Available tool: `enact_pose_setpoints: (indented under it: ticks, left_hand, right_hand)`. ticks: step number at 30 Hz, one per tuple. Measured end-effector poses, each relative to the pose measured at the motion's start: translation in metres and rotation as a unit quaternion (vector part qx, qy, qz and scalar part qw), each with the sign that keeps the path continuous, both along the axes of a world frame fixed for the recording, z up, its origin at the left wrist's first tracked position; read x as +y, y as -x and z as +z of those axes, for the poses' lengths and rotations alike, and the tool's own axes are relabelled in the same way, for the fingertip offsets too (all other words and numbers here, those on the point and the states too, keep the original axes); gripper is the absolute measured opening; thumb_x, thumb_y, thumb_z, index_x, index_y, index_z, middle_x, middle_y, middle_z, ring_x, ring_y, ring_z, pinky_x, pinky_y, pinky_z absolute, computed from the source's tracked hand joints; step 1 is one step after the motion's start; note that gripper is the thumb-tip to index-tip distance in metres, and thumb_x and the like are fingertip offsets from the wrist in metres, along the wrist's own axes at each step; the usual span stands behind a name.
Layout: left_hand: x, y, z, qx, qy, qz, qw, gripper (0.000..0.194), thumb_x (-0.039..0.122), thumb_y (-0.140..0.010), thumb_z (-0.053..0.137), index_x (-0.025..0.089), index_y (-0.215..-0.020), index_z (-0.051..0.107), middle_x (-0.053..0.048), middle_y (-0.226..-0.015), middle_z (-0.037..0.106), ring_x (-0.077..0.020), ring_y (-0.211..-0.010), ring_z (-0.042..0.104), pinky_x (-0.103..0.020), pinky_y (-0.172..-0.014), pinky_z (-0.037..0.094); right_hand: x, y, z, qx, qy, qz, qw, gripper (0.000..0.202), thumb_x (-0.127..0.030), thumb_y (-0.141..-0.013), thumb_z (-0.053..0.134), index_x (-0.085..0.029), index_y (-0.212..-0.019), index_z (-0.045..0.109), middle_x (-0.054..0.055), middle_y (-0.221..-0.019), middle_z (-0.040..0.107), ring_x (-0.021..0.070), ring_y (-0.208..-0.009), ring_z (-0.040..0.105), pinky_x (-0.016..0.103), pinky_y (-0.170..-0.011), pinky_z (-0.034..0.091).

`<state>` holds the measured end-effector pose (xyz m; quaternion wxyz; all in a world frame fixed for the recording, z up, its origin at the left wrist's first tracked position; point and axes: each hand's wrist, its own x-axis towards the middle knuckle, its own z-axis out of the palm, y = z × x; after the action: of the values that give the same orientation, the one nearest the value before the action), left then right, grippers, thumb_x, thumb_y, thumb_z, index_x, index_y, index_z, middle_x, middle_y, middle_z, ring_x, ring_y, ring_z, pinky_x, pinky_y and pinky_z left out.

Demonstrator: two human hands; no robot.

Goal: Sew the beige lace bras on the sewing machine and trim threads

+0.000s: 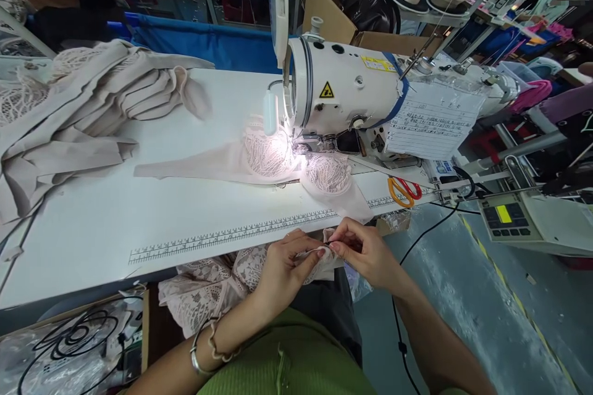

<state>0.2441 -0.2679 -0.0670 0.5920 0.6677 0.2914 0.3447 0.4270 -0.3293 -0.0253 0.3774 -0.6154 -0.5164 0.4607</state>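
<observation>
Over my lap, in front of the table edge, my left hand [288, 262] pinches the edge of a pale pink lace bra [204, 290]. My right hand [361, 253] pinches the same fabric edge a little to the right, fingertips nearly meeting the left ones. A small dark bit shows between the fingertips, too small to name. The rest of the lace garment hangs below the table, partly behind my left forearm. Another bra piece with lace cups [327, 174] lies under the lit needle area of the sewing machine [343, 83], its band stretched out to the left.
A heap of beige fabric pieces [106, 99] covers the table's left end. Orange and red-handled scissors [402, 191] lie right of the machine. A printed ruler [241, 231] runs along the front of the white table [92, 228]. A control box [514, 222] sits at right, and a box with cables [74, 339] below left.
</observation>
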Motion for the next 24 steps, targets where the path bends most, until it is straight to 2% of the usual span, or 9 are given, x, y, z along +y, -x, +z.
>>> enact_pose_setpoints:
  ticks: [3, 5, 8, 10, 16, 24]
  left_hand:
    - [0.002, -0.001, 0.002, -0.012, 0.044, 0.007, 0.999, 0.014, 0.025, -0.088, 0.068, 0.021, -0.082, 0.081, -0.004, -0.076, 0.072, -0.0155, -0.073, 0.064, -0.022, -0.067, 0.047]
    - [0.003, -0.003, 0.002, -0.022, 0.109, 0.02, 0.994, 0.016, 0.029, -0.086, 0.071, 0.019, -0.079, 0.08, -0.004, -0.076, 0.073, -0.0158, -0.071, 0.065, -0.022, -0.065, 0.048]
    - [0.003, -0.004, 0.002, -0.036, 0.214, 0.037, 0.975, 0.024, 0.04, -0.081, 0.076, 0.017, -0.077, 0.078, -0.004, -0.071, 0.072, -0.0143, -0.062, 0.061, -0.022, -0.057, 0.046]
    - [0.002, -0.005, 0.002, -0.046, 0.252, 0.041, 0.966, 0.028, 0.044, -0.079, 0.078, 0.016, -0.078, 0.078, -0.002, -0.065, 0.07, -0.0121, -0.055, 0.056, -0.021, -0.052, 0.043]
    - [0.0, -0.007, 0.003, -0.057, 0.272, 0.06, 0.959, 0.029, 0.046, -0.078, 0.079, 0.017, -0.078, 0.077, 0.004, -0.048, 0.053, -0.0083, -0.044, 0.042, -0.019, -0.043, 0.034]
    - [-0.001, -0.007, 0.003, -0.047, 0.269, 0.061, 0.96, 0.032, 0.05, -0.077, 0.079, 0.018, -0.078, 0.077, 0.004, -0.046, 0.051, -0.0111, -0.046, 0.046, -0.02, -0.041, 0.033]
  right_hand:
    - [-0.002, -0.002, -0.002, 0.005, -0.017, -0.025, 1.0, 0.023, -0.043, -0.096, 0.06, -0.021, -0.088, 0.058, -0.003, -0.067, 0.057, 0.012, -0.061, 0.051, 0.023, -0.056, 0.038]
    - [-0.004, -0.003, -0.006, 0.013, -0.026, -0.04, 0.999, 0.023, -0.044, -0.096, 0.06, -0.021, -0.093, 0.058, -0.001, -0.073, 0.062, 0.0135, -0.066, 0.057, 0.024, -0.059, 0.042]
    - [-0.009, 0.001, -0.014, 0.021, -0.034, -0.067, 0.997, 0.021, -0.043, -0.097, 0.06, -0.022, -0.098, 0.058, 0.001, -0.08, 0.066, 0.0146, -0.072, 0.062, 0.025, -0.064, 0.047]
    - [-0.012, 0.008, -0.019, 0.02, -0.038, -0.086, 0.995, 0.019, -0.042, -0.096, 0.061, -0.023, -0.098, 0.059, 0.001, -0.083, 0.067, 0.0149, -0.074, 0.064, 0.025, -0.065, 0.049]
    - [-0.014, 0.025, -0.025, -0.024, -0.045, -0.122, 0.991, 0.017, -0.039, -0.091, 0.066, -0.023, -0.094, 0.06, 0.002, -0.083, 0.068, 0.0157, -0.073, 0.066, 0.025, -0.065, 0.052]
    - [-0.013, 0.028, -0.026, -0.021, -0.037, -0.137, 0.99, 0.018, -0.039, -0.089, 0.067, -0.023, -0.09, 0.06, 0.002, -0.079, 0.069, 0.0163, -0.07, 0.066, 0.026, -0.063, 0.052]
